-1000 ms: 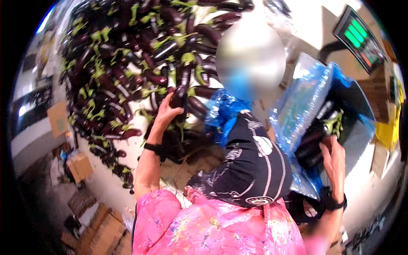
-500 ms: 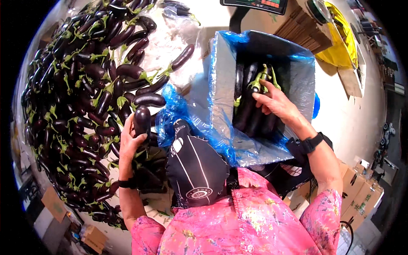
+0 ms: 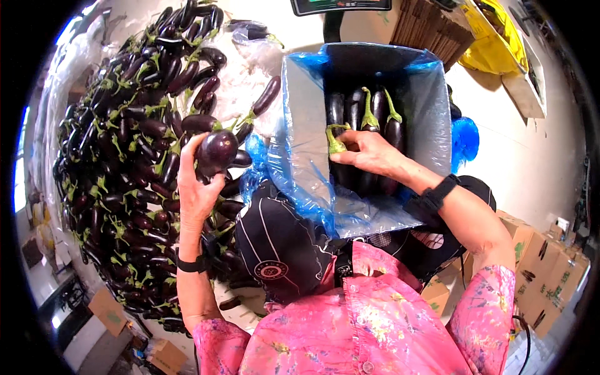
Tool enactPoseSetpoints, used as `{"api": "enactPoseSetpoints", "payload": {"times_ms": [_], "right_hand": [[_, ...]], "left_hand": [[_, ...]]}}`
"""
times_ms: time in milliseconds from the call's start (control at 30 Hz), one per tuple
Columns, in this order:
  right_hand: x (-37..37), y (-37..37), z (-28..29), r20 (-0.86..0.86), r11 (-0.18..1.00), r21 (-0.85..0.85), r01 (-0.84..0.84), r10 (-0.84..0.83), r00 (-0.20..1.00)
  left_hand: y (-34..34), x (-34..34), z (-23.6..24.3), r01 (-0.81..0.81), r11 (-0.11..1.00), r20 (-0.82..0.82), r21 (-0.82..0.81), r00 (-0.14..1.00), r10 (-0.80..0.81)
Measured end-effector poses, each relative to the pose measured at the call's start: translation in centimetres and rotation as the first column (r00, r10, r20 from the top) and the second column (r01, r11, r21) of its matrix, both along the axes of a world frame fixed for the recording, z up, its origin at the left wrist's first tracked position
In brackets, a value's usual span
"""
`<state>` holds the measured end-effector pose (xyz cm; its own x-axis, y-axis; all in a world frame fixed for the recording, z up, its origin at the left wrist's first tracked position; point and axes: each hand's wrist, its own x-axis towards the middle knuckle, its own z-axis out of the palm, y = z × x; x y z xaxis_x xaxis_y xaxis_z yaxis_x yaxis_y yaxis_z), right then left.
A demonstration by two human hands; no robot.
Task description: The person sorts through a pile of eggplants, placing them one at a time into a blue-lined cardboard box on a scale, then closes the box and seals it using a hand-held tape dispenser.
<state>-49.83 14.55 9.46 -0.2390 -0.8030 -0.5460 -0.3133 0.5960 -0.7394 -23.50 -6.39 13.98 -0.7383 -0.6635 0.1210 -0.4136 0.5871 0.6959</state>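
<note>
My left hand is wrapped round a dark purple eggplant, lifted at the right edge of the loose pile, its rounded end turned up. Inside a box lined with clear blue plastic film, my right hand pinches the green cap of another eggplant at the left side. Several eggplants lie side by side in the box, stems pointing to the far side. My right hand and wrist hide part of them.
A big heap of eggplants spreads over the left. Beyond the box are a dark-framed device and stacked flat cardboard. Yellow plastic lines a crate at far right. Cardboard cartons stand at lower right; my dark-clothed knee is beside the box.
My left hand has risen with its eggplant and tilted it. My right hand has shifted left inside the box, onto the cap of the eggplant there. The whole view has shifted slightly.
</note>
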Motion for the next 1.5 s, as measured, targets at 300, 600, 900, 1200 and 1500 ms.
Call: {"api": "enactPoseSetpoints", "payload": {"times_ms": [300, 600, 900, 1200, 1500], "right_hand": [[-0.9, -1.3, 2.1, 0.076, 0.971, -0.221, 0.09, -0.075, 0.994], [-5.6, 0.5, 11.3, 0.549, 0.607, -0.413, 0.679, -0.429, 0.718], [-9.0, 3.6, 11.2, 0.583, 0.528, -0.361, 0.769, -0.515, 0.628], [-8.5, 3.6, 11.5, 0.568, 0.54, -0.339, 0.77, -0.535, 0.625], [-7.2, 4.0, 10.9, 0.545, 0.607, -0.365, 0.706, -0.475, 0.69]], "left_hand": [[-1.1, -4.8, 5.6, 0.251, 0.693, -0.456, 0.676, 0.881, 0.125], [-0.5, -7.0, 8.3, 0.392, 0.603, -0.61, 0.694, 0.765, 0.205], [6.2, -16.4, 8.2, 0.92, 0.297, 0.258, -0.257, 0.361, -0.896], [8.0, -15.7, -3.3, 0.985, 0.112, 0.397, -0.131, 0.156, -0.905], [8.0, -17.0, -3.5, 0.958, 0.255, 0.331, -0.132, 0.285, -0.899]]}}
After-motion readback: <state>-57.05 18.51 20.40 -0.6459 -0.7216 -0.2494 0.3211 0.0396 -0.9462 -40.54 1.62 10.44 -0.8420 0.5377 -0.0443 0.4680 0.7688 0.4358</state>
